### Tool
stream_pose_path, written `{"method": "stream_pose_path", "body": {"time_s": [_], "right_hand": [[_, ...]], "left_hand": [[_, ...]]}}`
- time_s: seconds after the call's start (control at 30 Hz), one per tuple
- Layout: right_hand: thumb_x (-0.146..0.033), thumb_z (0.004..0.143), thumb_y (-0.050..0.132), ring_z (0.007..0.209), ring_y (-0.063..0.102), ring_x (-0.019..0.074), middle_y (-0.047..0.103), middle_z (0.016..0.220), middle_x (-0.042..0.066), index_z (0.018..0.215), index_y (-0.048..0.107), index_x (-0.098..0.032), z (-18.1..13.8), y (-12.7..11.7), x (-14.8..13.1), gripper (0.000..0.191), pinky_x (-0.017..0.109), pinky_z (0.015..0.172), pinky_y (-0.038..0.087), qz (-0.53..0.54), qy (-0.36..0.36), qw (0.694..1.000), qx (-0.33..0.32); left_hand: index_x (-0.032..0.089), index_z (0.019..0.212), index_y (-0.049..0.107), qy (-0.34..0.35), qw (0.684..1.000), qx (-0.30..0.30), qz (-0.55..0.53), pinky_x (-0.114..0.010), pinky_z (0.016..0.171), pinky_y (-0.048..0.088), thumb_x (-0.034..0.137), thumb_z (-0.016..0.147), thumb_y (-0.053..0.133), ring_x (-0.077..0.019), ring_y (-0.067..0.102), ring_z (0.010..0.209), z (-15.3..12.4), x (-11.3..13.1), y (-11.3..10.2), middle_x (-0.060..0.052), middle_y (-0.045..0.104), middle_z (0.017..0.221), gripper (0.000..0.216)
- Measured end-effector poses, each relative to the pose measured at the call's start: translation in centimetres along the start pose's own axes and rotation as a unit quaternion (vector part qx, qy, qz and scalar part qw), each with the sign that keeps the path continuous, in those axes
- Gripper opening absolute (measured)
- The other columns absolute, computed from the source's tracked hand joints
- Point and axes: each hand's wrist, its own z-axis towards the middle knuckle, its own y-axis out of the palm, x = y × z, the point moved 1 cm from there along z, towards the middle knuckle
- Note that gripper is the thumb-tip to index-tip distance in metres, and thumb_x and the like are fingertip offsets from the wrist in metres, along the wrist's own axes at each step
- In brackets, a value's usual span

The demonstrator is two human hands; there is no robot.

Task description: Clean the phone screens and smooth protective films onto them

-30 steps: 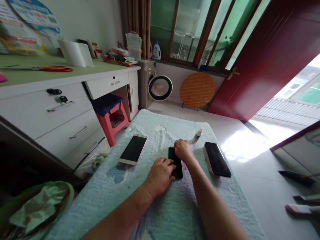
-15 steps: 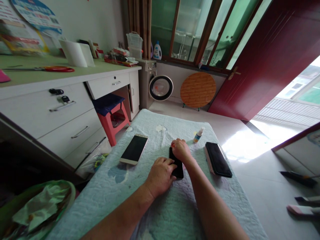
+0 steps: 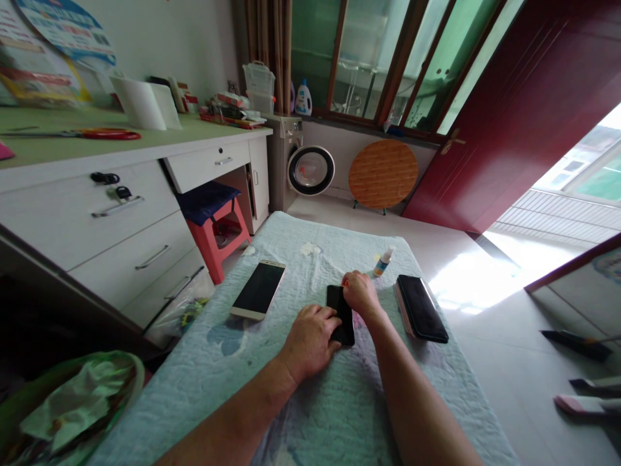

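A small black phone (image 3: 339, 310) lies flat on a table covered with a pale green quilted cloth (image 3: 310, 401). My left hand (image 3: 310, 340) rests on the phone's near left edge, fingers curled against it. My right hand (image 3: 359, 292) is closed in a pinch over the phone's far right side; whether it holds anything I cannot make out. A gold-rimmed phone (image 3: 258, 289) lies to the left, screen up. A larger dark phone (image 3: 421, 308) lies to the right on a pinkish case.
A small spray bottle (image 3: 384, 261) stands beyond my right hand. White drawers (image 3: 121, 226) and a red stool (image 3: 216, 223) are on the left. A green bag (image 3: 68, 404) sits at the near left. A red door (image 3: 514, 110) stands open at right.
My right hand has shifted slightly to the right along the black phone's far end. My left hand stays where it was.
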Motion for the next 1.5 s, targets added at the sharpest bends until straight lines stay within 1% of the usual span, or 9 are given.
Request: {"method": "stream_pose_path", "body": {"time_s": [0.3,0.47,0.67,0.97,1.13,1.2,1.27,1.37,1.5], "right_hand": [[-0.008,0.084,0.043,0.09,0.055,0.0204,0.066,0.097,0.01,0.092,0.07,-0.016,0.4,0.2,-2.5,0.028,0.028,0.078,0.035,-0.007,-0.042,0.999,0.004],[-0.008,0.084,0.044,0.091,0.055,0.0197,0.066,0.098,0.008,0.095,0.069,-0.017,0.3,0.3,-3.0,0.028,0.027,0.079,0.035,-0.004,-0.063,0.998,0.003],[-0.008,0.084,0.045,0.092,0.055,0.0205,0.066,0.099,0.009,0.095,0.069,-0.017,-0.1,0.0,-2.1,0.028,0.027,0.079,0.035,-0.003,-0.05,0.999,0.004],[-0.008,0.081,0.047,0.093,0.056,0.0193,0.066,0.096,0.009,0.094,0.07,-0.016,-0.1,0.4,0.5,0.028,0.026,0.082,0.036,0.017,0.008,1.0,0.008],[-0.008,0.08,0.047,0.091,0.057,0.0193,0.067,0.091,0.008,0.088,0.07,-0.016,-0.8,0.4,1.2,0.026,0.026,0.079,0.037,0.03,0.049,0.997,0.047],[-0.009,0.079,0.048,0.09,0.057,0.0187,0.067,0.089,0.008,0.086,0.071,-0.016,-1.1,0.2,1.2,0.025,0.025,0.079,0.038,0.051,0.054,0.995,0.066],[-0.009,0.078,0.05,0.087,0.059,0.0169,0.068,0.088,0.007,0.086,0.071,-0.016,-1.4,-0.2,0.8,0.024,0.024,0.079,0.039,0.089,0.039,0.993,0.07],[-0.009,0.078,0.052,0.084,0.06,0.0139,0.068,0.091,0.004,0.089,0.07,-0.017,-1.7,-0.6,-0.1,0.023,0.021,0.077,0.041,0.154,-0.013,0.987,0.048],[-0.009,0.082,0.052,0.09,0.06,0.0132,0.067,0.096,0.004,0.094,0.07,-0.017,-2.0,-0.3,-1.6,0.023,0.021,0.082,0.041,0.177,-0.075,0.981,0.04]], "left_hand": [[0.023,0.114,0.066,-0.007,1.0,-0.012,-0.003,-0.041,0.099,0.039,0.031,0.079,0.071,-0.0266,0.053,0.109,0.1,0.3,-0.3,-0.005,0.063,0.122,0.036],[0.023,0.114,0.066,-0.011,1.0,-0.009,-0.003,-0.041,0.1,0.039,0.031,0.078,0.072,-0.0269,0.053,0.11,0.1,0.3,-0.3,-0.005,0.064,0.122,0.038],[0.024,0.114,0.066,-0.012,1.0,-0.006,-0.006,-0.043,0.099,0.039,0.033,0.078,0.071,-0.0278,0.053,0.11,0.0,0.3,-0.3,-0.005,0.063,0.122,0.037],[0.023,0.112,0.065,-0.01,1.0,-0.004,-0.003,-0.043,0.099,0.039,0.033,0.078,0.071,-0.0273,0.053,0.109,0.1,0.3,-0.3,-0.005,0.063,0.118,0.036],[0.022,0.111,0.066,-0.001,1.0,0.003,-0.001,-0.041,0.098,0.04,0.031,0.076,0.072,-0.0267,0.054,0.107,0.0,0.3,-0.2,-0.005,0.065,0.116,0.036],[0.021,0.111,0.066,-0.003,1.0,0.005,-0.002,-0.041,0.098,0.04,0.031,0.077,0.072,-0.0269,0.054,0.107,0.0,0.3,-0.2,-0.006,0.065,0.117,0.036],[0.021,0.111,0.065,-0.007,1.0,0.003,-0.002,-0.042,0.099,0.039,0.033,0.078,0.071,-0.0273,0.054,0.109,0.0,0.3,-0.2,-0.006,0.064,0.119,0.036],[0.021,0.114,0.065,-0.009,1.0,-0.007,-0.004,-0.043,0.1,0.039,0.034,0.079,0.07,-0.0275,0.053,0.11,0.0,0.3,-0.3,-0.006,0.063,0.123,0.037],[0.021,0.115,0.064,-0.006,1.0,-0.009,-0.004,-0.042,0.1,0.039,0.032,0.078,0.071,-0.0275,0.052,0.11,0.0,0.4,-0.3,-0.006,0.063,0.12,0.038]]}}
